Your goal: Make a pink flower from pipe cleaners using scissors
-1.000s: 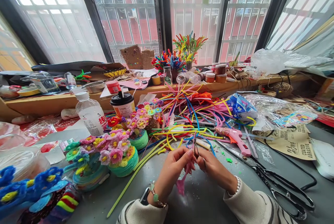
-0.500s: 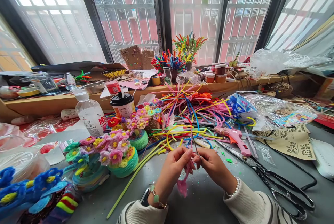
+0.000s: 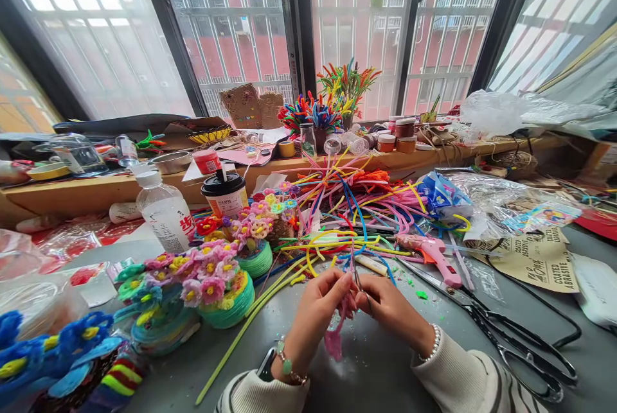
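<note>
My left hand is closed, its thumb and fingertips pinching a fuzzy pink pipe cleaner whose flattened end hangs below the fingers. Right beside it, my right hand is closed around what looks like small, slim scissors, blades pointing up and away. The blades are close to the pink strand at my left fingertips; whether they touch it is hidden by the fingers. Beyond both hands lies a tangle of coloured pipe cleaners.
Pipe-cleaner flowers in round green pots stand left, with a plastic bottle and a lidded cup behind. To the right lie a pink glue gun and large black-handled scissors. Jars line the sill.
The blades at my right hand have tilted slightly and sit a little further left. My hands stay together, the pink pipe cleaner still in my left fingers. The view has shifted slightly.
</note>
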Motion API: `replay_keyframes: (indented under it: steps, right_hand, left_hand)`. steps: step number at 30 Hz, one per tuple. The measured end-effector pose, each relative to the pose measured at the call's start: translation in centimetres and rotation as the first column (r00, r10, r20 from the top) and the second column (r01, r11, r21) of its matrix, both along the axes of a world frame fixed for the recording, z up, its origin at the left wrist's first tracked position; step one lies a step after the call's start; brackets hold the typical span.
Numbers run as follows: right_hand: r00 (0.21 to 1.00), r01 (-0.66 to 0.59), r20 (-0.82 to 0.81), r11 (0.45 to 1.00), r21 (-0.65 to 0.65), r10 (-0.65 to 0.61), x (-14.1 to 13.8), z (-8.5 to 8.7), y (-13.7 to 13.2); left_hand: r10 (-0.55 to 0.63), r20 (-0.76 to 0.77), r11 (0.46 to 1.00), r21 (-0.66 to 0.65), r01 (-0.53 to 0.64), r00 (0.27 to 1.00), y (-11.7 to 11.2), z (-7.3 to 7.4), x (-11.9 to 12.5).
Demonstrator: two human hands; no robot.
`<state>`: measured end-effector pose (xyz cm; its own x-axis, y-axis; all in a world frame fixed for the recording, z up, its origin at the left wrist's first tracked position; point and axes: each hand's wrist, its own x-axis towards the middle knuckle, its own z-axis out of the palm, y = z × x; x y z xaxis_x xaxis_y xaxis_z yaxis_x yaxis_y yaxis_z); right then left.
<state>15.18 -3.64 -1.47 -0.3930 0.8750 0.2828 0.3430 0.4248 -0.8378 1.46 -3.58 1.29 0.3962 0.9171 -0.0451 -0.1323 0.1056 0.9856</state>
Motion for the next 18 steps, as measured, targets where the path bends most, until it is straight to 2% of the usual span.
replay_keyframes:
  steps: [5, 10, 13, 15, 18]
  right_hand:
    - [0.994, 0.108, 0.01, 0.994, 0.021, -0.108, 0.02, -0.18, 0.03]
    - [0.991, 0.136, -0.02, 0.99, 0.038, -0.135, -0.03, -0.37, 0.12]
    - [0.994, 0.103, -0.05, 0.994, 0.021, -0.102, -0.11, -0.3, 0.09]
    - [0.996, 0.025, -0.086, 1.0, -0.008, -0.026, -0.15, -0.2, 0.06]
    - [0.992, -0.026, -0.127, 0.999, -0.025, 0.023, -0.06, -0.07, 0.1]
  left_hand:
    - [0.019, 0.01, 1.0, -0.017, -0.018, 1.0, 0.2, -0.23, 0.04]
    - [0.031, 0.01, 0.999, -0.035, -0.03, 0.999, 0.39, -0.39, -0.02]
    - [0.041, 0.02, 0.998, -0.042, -0.04, 0.999, 0.23, -0.42, 0.0]
    - [0.032, 0.018, 0.999, -0.036, -0.031, 0.999, 0.09, -0.49, 0.04]
    - [-0.027, -0.02, 1.0, -0.006, 0.027, 0.999, -0.02, -0.59, 0.09]
